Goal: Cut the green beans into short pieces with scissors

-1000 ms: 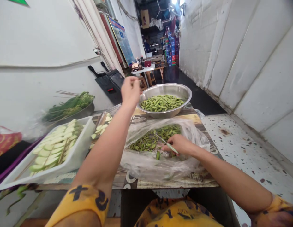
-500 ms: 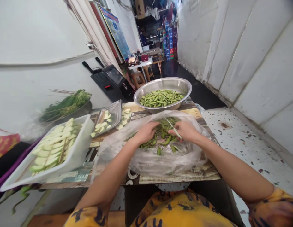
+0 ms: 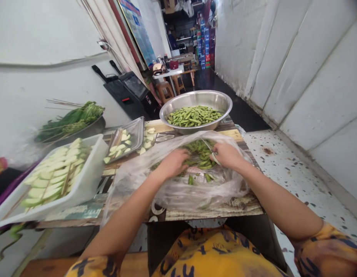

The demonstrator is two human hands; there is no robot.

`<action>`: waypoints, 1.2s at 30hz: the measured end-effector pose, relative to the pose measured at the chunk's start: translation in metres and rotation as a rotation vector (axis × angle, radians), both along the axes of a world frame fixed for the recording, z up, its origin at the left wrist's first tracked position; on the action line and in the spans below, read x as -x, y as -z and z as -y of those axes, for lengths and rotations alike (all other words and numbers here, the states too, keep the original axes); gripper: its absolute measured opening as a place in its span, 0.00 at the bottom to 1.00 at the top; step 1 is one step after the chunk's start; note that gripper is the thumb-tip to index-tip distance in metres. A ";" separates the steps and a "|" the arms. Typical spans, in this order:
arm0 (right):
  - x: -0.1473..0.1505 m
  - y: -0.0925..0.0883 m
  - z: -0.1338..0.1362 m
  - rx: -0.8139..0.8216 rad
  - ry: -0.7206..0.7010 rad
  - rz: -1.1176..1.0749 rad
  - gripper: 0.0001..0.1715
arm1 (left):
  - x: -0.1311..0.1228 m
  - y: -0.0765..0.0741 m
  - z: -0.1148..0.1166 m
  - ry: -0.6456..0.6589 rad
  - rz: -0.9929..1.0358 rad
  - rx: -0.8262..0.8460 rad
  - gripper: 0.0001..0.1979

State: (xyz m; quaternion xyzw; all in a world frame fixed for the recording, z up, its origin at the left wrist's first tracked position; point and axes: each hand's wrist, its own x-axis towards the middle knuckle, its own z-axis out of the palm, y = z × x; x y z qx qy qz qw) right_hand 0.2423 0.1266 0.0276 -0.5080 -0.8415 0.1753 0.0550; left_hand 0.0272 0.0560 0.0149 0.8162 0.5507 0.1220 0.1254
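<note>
White wall panels (image 3: 311,77) rise on the right above a speckled terrazzo floor (image 3: 291,157), beside a wood-patterned counter (image 3: 236,207). On it lies a clear plastic bag (image 3: 190,198), its mouth spread open, with green edamame pods (image 3: 200,146) inside, most toward the far side and a few apart near the front. The left hand (image 3: 174,163) is in the bag, fingers bent by the pods; I cannot tell whether its grip is closed on any. Opposite, the right hand (image 3: 227,156) has its grip closed around the pale handle of a slim bladed tool (image 3: 215,158), the blade angled forward and left. Just beyond the bag, a stainless steel bowl (image 3: 192,129) holds a pod heap (image 3: 194,116). Left of these, a metal tray (image 3: 139,132) carries cut pale pieces (image 3: 120,147), and a white plastic tray (image 3: 92,169) holds skewered green-edged slices (image 3: 54,173).
</note>
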 end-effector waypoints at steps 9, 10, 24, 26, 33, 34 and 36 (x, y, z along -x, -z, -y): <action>0.010 -0.003 0.018 -0.051 -0.066 0.007 0.21 | 0.023 0.005 0.032 -0.462 0.008 -0.092 0.15; 0.010 -0.004 0.021 -0.044 -0.086 -0.006 0.20 | 0.019 0.005 0.030 -0.449 -0.029 -0.081 0.11; 0.004 -0.004 0.033 0.676 -0.366 -0.300 0.32 | -0.008 -0.002 0.048 -0.566 0.828 0.146 0.24; 0.004 -0.006 0.034 0.684 -0.364 -0.298 0.31 | -0.009 0.002 0.050 -0.653 0.893 0.097 0.25; 0.005 -0.009 0.038 0.744 -0.413 -0.340 0.28 | -0.022 0.007 0.051 -0.688 0.986 0.106 0.12; 0.005 -0.008 0.038 0.747 -0.417 -0.350 0.28 | -0.023 0.006 0.051 -0.688 0.982 0.113 0.12; 0.007 -0.006 0.039 0.733 -0.422 -0.363 0.27 | -0.024 0.003 0.052 -0.682 0.969 0.127 0.12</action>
